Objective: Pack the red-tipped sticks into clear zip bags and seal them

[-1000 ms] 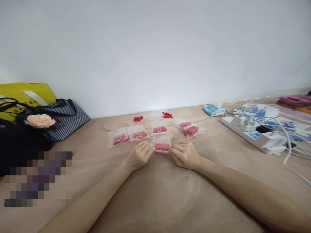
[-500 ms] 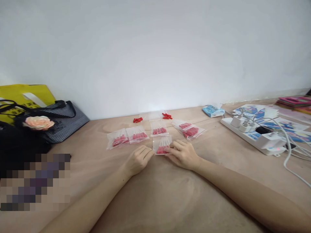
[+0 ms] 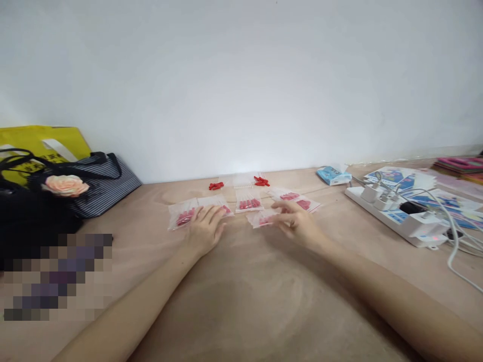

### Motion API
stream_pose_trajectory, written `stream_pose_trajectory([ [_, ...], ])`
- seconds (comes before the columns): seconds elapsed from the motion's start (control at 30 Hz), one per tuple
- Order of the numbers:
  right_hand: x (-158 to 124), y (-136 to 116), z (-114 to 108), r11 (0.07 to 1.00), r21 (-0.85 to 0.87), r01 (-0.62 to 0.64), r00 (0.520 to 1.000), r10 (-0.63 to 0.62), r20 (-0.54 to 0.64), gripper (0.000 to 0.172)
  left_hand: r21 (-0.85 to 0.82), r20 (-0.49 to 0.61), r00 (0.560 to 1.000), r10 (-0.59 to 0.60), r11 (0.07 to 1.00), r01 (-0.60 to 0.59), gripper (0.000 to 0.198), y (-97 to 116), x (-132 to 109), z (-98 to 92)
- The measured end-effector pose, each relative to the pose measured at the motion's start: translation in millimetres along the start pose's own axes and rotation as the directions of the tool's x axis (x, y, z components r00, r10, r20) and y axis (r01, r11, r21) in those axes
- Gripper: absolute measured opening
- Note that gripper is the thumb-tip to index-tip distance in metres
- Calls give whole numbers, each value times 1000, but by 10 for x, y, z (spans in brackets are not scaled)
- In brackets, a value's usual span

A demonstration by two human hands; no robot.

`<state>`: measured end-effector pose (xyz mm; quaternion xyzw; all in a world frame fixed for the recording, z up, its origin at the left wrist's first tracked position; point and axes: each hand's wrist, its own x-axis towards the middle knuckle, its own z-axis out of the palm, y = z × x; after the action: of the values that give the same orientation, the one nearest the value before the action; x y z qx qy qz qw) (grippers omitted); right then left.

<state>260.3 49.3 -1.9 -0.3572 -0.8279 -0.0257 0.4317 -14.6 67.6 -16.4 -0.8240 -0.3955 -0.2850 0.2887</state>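
My right hand [image 3: 298, 225] pinches a small clear plastic zip bag [image 3: 258, 219] with red pieces inside, its fingers partly covering the bag. My left hand [image 3: 205, 232] is spread, its fingertips over the near edge of two similar bags: the left bag [image 3: 181, 213] and the bag beside it [image 3: 211, 202]. Whether those fingers touch the bags I cannot tell. Between the hands and a little farther back lies another bag of red pieces [image 3: 249, 202]. Overlapping bags [image 3: 310, 204] lie just beyond my right hand.
Loose red pieces lie in a left pile [image 3: 216, 186] and a right pile [image 3: 261, 181] near the wall. To the right are a power strip [image 3: 392, 216] with cables, a blue tissue pack [image 3: 333, 176] and printed papers [image 3: 400, 178]. Bags [image 3: 109, 186] stand at left.
My right hand has shifted the near bag to the right and slightly away from me. My left hand has left that bag, moved left toward the other bags and opened.
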Motion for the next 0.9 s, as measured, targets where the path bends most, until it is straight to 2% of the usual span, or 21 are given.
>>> stream_pose_trajectory([
  [0.07,81,85,-92,965,177,-191,979,200,-33,18,85,83,988,-131,989,124,30,-139,-29,56],
  [0.13,169,166,-174,869,326,-374,908,414,-62,19,102,121,978,-172,982,160,31,-239,-53,105],
  [0.2,256,234,-222,789,407,-460,831,545,-117,21,93,143,976,-162,984,150,27,-295,-66,138],
  [0.23,297,263,-219,785,419,-456,813,559,-161,22,86,155,976,-151,987,139,26,-309,-70,149],
  [0.27,335,288,-191,803,416,-427,814,542,-209,22,79,166,976,-138,989,127,24,-315,-73,158],
  [0.33,397,335,-51,862,376,-340,845,455,-279,20,64,179,977,-113,993,103,24,-315,-77,168],
  [0.37,419,360,56,885,353,-303,867,410,-284,19,59,181,978,-104,994,94,25,-313,-80,172],
  [0.43,446,414,312,908,315,-276,878,371,-303,19,50,178,980,-90,995,82,27,-310,-92,174],
  [0.53,446,512,659,936,205,-287,912,332,-239,17,34,161,985,-66,998,61,29,-317,-121,164],
  [0.6,426,576,792,941,133,-310,929,330,-169,15,13,150,988,-34,999,33,30,-327,-146,152],
  [0.77,339,623,821,945,63,-321,944,325,-54,11,-60,128,990,63,997,-56,34,-285,-220,72],
  [0.9,278,445,738,946,-24,-324,946,323,-36,8,-142,104,985,141,982,-126,33,-106,-275,-93],
])
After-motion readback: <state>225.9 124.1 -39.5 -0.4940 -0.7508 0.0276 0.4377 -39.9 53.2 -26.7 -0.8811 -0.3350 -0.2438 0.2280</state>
